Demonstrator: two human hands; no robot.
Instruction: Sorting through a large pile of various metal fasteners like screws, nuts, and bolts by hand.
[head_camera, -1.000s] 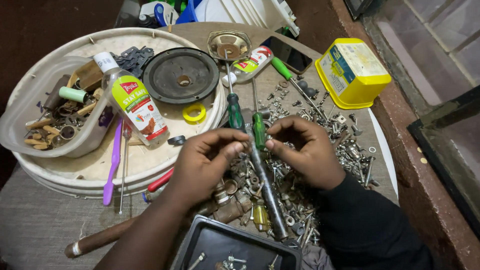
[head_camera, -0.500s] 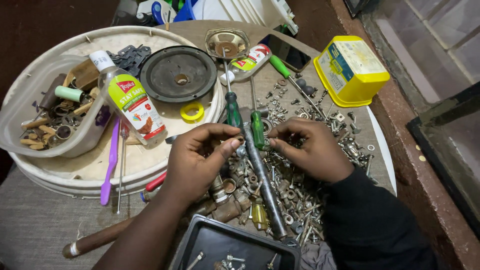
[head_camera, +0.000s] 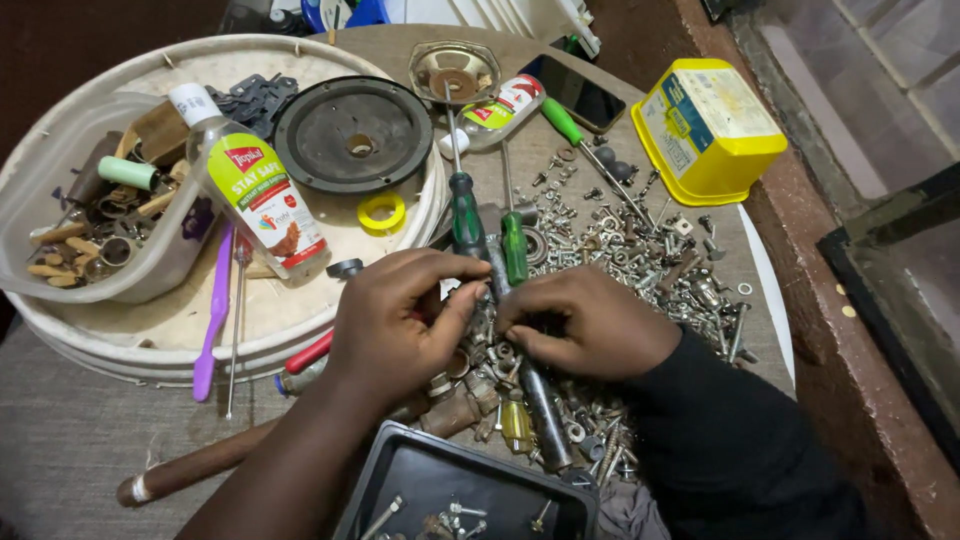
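From the head view, two green-handled screwdrivers (head_camera: 468, 215) lie lengthwise just beyond the hands, tips pointing away. The left hand (head_camera: 400, 325) and right hand (head_camera: 590, 325) meet fingertip to fingertip over a heap of screws (head_camera: 640, 250) on the tabletop (head_camera: 70, 450), pinching something too small to make out. A black tray (head_camera: 400, 470) sits nearer than the hands.
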